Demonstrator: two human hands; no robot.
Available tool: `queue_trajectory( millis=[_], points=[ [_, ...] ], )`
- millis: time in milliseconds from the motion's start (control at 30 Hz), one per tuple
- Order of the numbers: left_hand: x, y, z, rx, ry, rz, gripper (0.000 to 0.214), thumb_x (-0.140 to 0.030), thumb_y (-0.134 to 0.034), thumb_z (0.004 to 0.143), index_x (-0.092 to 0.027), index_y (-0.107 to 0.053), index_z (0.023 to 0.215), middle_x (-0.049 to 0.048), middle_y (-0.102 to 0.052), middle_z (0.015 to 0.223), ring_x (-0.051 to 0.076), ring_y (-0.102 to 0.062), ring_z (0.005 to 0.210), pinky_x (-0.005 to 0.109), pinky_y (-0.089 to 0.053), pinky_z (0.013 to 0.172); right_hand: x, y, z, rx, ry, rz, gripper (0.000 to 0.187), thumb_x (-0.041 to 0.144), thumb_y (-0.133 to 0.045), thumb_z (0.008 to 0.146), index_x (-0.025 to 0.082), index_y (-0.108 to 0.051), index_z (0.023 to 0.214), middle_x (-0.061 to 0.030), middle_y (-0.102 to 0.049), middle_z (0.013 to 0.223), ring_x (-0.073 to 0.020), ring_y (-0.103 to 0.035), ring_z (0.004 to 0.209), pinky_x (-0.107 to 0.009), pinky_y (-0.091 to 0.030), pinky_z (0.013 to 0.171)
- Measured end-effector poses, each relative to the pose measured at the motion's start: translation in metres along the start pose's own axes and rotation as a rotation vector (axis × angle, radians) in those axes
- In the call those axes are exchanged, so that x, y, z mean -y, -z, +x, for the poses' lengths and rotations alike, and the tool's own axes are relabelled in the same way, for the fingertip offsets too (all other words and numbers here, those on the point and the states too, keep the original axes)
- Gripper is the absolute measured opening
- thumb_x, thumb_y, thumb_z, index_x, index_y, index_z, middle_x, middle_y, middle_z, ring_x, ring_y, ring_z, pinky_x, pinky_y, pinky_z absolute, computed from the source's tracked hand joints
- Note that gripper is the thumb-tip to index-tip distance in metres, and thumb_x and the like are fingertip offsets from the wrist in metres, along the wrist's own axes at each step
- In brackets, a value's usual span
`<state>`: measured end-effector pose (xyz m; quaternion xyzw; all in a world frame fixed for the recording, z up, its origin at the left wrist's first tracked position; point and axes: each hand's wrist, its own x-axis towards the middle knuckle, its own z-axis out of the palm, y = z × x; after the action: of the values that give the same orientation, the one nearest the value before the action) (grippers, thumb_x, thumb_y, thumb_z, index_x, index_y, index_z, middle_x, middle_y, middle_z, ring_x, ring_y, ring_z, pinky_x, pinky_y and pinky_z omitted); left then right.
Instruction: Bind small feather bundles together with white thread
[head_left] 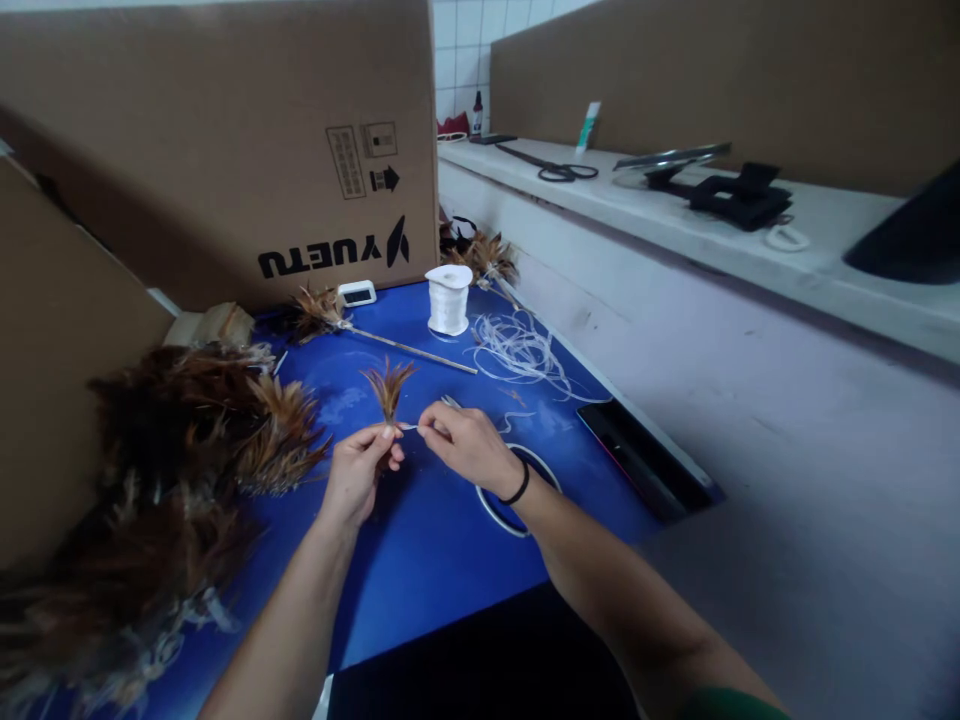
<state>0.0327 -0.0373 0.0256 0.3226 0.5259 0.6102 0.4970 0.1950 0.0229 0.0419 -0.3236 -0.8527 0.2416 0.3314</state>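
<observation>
My left hand (363, 468) pinches a small bunch of brown feathers (388, 388) by its base, with the tips fanned upward. A short stretch of white string (409, 427) runs from that base to my right hand (466, 442), whose closed fingertips grip it. A small metallic thing (450, 401) shows just behind my right fingers; its kind is hidden. Beyond my hands, a thin stick (412, 349) with a tuft of feathers (319, 312) at one end lies across the blue tabletop (442, 540).
Large feather heaps (187, 420) cover the left side. Behind stand a white spool (448, 300) and a cardboard box (225, 130). Tangled white strips (517, 348), a pale ring (559, 480) and a phone-like black slab (637, 455) lie rightward. Scissors (568, 172) rest on the ledge.
</observation>
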Motion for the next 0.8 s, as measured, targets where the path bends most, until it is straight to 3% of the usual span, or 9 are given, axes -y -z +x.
queue_trajectory(
  millis=[200,367,467,567,667,800],
  points=[
    [0.0,-0.001,-0.001,0.01,-0.029,0.018,0.023,-0.033,-0.073,0.067,-0.011,-0.07,0.074,0.0003,-0.058,0.054,0.008,-0.049,0.049,0.021,-0.041,0.052,-0.002,0.0,-0.001,0.022,0.008,-0.03,0.01,0.023,-0.05,0.089,0.02,-0.059,0.085,0.0033,-0.059,0.066,-0.0092,-0.048,0.055,-0.022,-0.034,0.059],
    [0.004,0.003,0.002,-0.013,-0.123,0.144,0.022,-0.034,-0.069,0.072,-0.012,-0.069,0.073,0.0004,-0.059,0.056,0.01,-0.052,0.051,0.024,-0.043,0.055,-0.004,0.002,-0.003,0.034,0.094,-0.174,0.017,0.025,-0.047,0.092,0.02,-0.063,0.09,-0.0021,-0.065,0.082,-0.0125,-0.056,0.071,-0.024,-0.035,0.065],
    [0.005,0.006,0.004,-0.062,-0.196,0.343,0.021,-0.034,-0.065,0.075,-0.014,-0.069,0.071,0.0007,-0.061,0.057,0.013,-0.054,0.052,0.026,-0.044,0.057,-0.003,0.006,-0.005,0.063,0.136,-0.31,0.022,0.026,-0.044,0.094,0.019,-0.064,0.088,-0.004,-0.064,0.083,-0.0138,-0.056,0.074,-0.026,-0.034,0.064],
    [0.003,0.007,0.003,-0.071,-0.346,0.686,0.025,-0.028,-0.059,0.079,-0.017,-0.065,0.058,0.0026,-0.063,0.061,0.014,-0.057,0.058,0.027,-0.043,0.062,0.0,0.009,-0.006,0.085,0.199,-0.413,0.025,0.027,-0.042,0.095,0.019,-0.064,0.087,-0.004,-0.061,0.081,-0.0139,-0.053,0.073,-0.027,-0.032,0.062],
    [0.004,0.004,0.0,0.012,-0.526,0.977,0.029,-0.019,-0.052,0.082,-0.017,-0.061,0.055,0.0044,-0.062,0.063,0.016,-0.057,0.064,0.027,-0.042,0.066,0.003,0.01,-0.005,0.09,0.323,-0.486,0.026,0.023,-0.039,0.096,0.019,-0.063,0.085,-0.0044,-0.06,0.083,-0.0152,-0.051,0.077,-0.028,-0.033,0.063],
    [0.013,0.0,-0.003,0.245,-0.612,1.121,0.025,-0.01,-0.044,0.083,-0.016,-0.067,0.074,0.0094,-0.067,0.077,0.018,-0.061,0.072,0.029,-0.046,0.07,0.0,0.014,-0.002,0.094,0.422,-0.488,0.028,0.018,-0.038,0.095,0.019,-0.064,0.085,-0.0045,-0.061,0.082,-0.0167,-0.049,0.08,-0.029,-0.034,0.066]
  ],
)
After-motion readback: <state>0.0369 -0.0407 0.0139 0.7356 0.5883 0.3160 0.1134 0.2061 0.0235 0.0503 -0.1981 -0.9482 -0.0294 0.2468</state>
